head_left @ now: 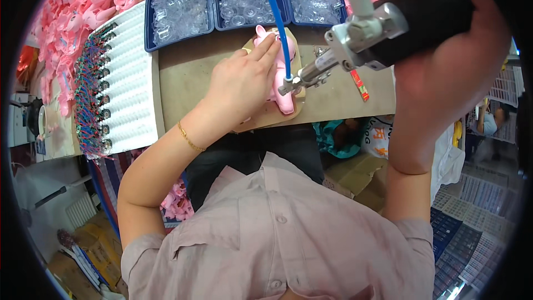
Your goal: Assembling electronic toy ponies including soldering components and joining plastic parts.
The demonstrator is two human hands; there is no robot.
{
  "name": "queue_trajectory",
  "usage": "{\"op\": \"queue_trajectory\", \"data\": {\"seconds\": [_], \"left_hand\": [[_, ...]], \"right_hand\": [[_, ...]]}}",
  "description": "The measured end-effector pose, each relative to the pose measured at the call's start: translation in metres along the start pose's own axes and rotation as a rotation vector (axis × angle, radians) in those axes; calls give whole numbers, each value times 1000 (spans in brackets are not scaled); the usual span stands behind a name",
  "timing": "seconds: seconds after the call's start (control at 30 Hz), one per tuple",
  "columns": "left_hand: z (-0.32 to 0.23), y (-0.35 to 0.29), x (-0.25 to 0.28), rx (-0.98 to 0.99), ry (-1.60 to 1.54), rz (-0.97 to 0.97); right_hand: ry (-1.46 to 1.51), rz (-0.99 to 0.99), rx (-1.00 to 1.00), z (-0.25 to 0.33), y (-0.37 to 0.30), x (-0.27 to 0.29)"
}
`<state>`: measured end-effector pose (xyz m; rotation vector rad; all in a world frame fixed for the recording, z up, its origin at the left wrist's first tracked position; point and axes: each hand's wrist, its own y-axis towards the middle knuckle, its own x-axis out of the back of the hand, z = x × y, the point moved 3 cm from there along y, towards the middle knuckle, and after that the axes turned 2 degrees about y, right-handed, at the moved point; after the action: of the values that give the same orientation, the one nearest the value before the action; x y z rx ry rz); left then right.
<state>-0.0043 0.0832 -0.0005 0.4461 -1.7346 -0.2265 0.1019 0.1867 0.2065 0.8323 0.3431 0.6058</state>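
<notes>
One surface (191,78) is carrying three blue trays (212,0) of clear parts (180,11); upper left, heaped pink parts (72,39) are lying, so much is seemingly remaining. Upper right, the right hand (444,78) is clenching its grip around a black-handled tool (383,25); the left hand (239,83), unclenched, is resting on a pink toy (285,104), upper centre, apparently unfinished.

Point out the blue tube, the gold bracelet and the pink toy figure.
Blue tube (278,15), head view: mid-length.
Gold bracelet (189,138), head view: middle of chain.
Pink toy figure (285,103), head view: lower end.
</notes>
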Motion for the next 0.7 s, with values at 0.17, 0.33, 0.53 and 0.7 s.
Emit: {"op": "queue_trajectory", "data": {"seconds": [0.17,0.33,0.53,0.7], "left_hand": [[-1,1,5,39,-19,72],[-1,-1,8,4,-64,-47],[7,6,-2,8,-142,-42],[114,43,42,262,5,-31]], "right_hand": [[92,56,-114,-15,-20,1],[170,153,-238,-29,-37,-7],[81,76,-257,-25,11,3],[-130,-42,-208,-36,12,-16]]}}
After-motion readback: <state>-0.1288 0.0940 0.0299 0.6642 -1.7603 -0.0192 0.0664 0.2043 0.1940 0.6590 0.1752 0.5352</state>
